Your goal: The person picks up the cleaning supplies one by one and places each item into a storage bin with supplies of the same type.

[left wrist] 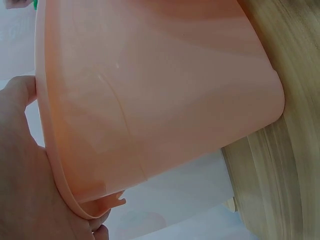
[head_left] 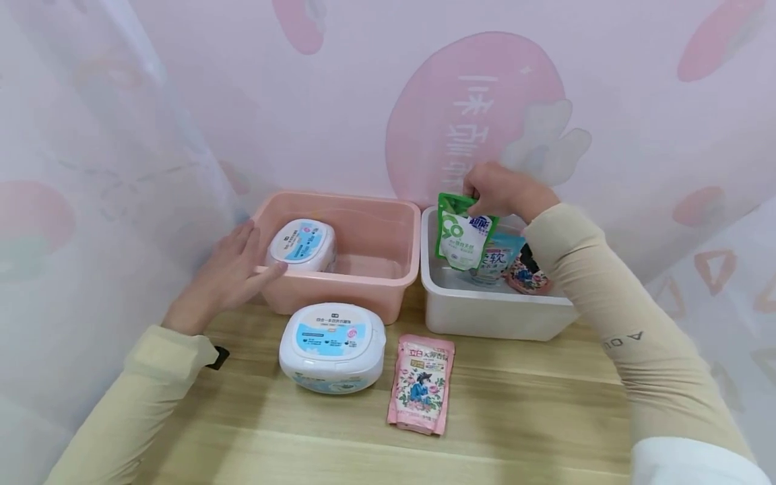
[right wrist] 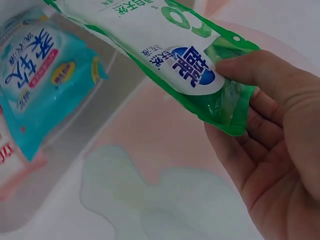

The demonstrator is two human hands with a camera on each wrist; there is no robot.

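My right hand (head_left: pixel 506 190) pinches the top corner of a green-and-white detergent pouch (head_left: pixel 465 232) above the white bin (head_left: pixel 497 313); the right wrist view shows the thumb on its front. Beneath it in that bin are a blue detergent pouch (right wrist: pixel 47 75) and a pink floral pouch (head_left: pixel 529 277), partly hidden by my forearm. Over at the pink bin (head_left: pixel 336 286), my left hand (head_left: pixel 227 276) rests on the left front corner of the rim, fingers extended along the side. Inside this bin stands a white tub with a blue label (head_left: pixel 303 246).
Another white tub with a blue label (head_left: pixel 332 347) stands on the wooden table (head_left: pixel 521 411) before the pink bin. Beside it, a pink detergent pouch (head_left: pixel 421 384) lies flat. Printed curtains (head_left: pixel 339 121) hang behind the bins and at both sides.
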